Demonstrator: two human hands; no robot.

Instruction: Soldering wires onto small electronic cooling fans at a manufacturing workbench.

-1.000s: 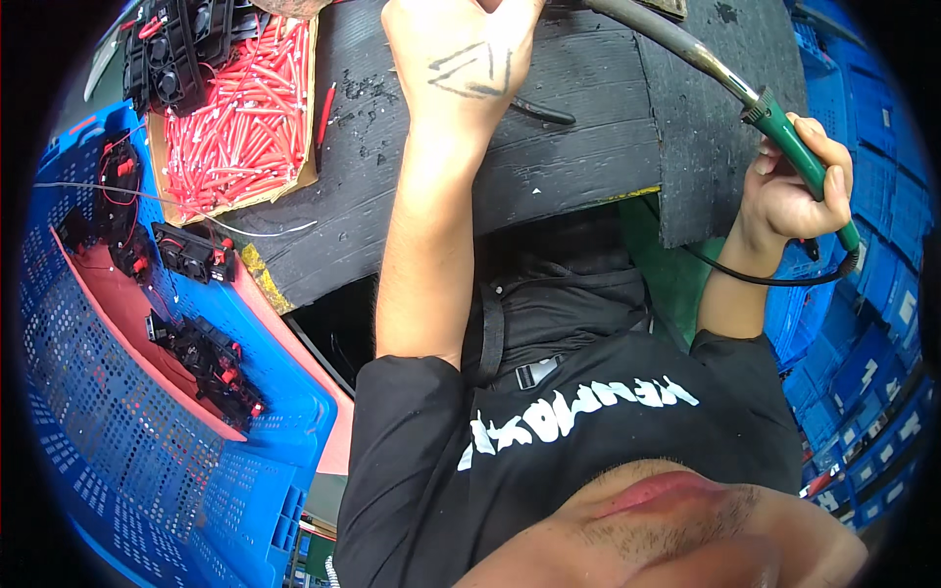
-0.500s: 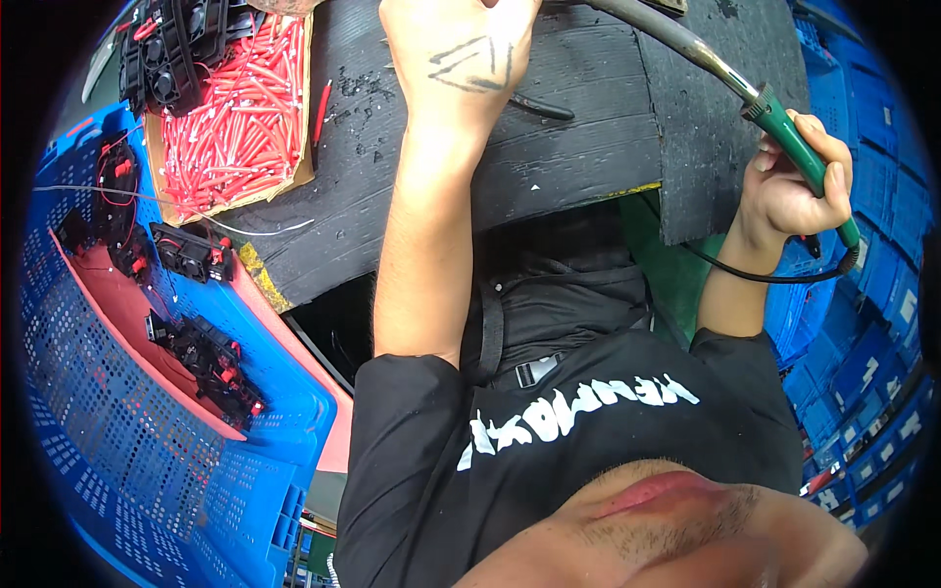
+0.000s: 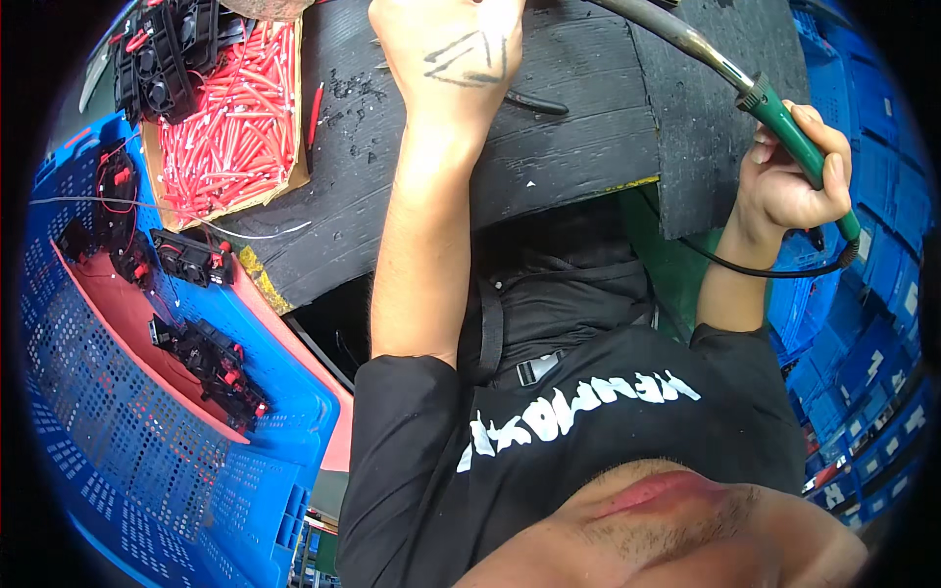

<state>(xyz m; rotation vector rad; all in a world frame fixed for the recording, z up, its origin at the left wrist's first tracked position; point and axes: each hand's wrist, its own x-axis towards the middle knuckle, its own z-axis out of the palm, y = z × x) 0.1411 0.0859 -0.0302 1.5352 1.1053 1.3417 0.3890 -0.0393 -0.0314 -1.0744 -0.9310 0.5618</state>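
Black bench (image 3: 588, 137) ahead, right hand (image 3: 784, 191) grips leftward-slanting soldering iron (image 3: 774, 116).

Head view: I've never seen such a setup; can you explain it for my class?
No machine here: a person works bare-handed. A fisheye camera worn on the head looks down, so edges bend. The right hand holds a soldering iron by its green handle. The left hand reaches the picture's top; its fingertips are out of sight. On the dark bench stands a box of red pieces, with black fan units at its far end. At lower left, a blue crate holds more black units.
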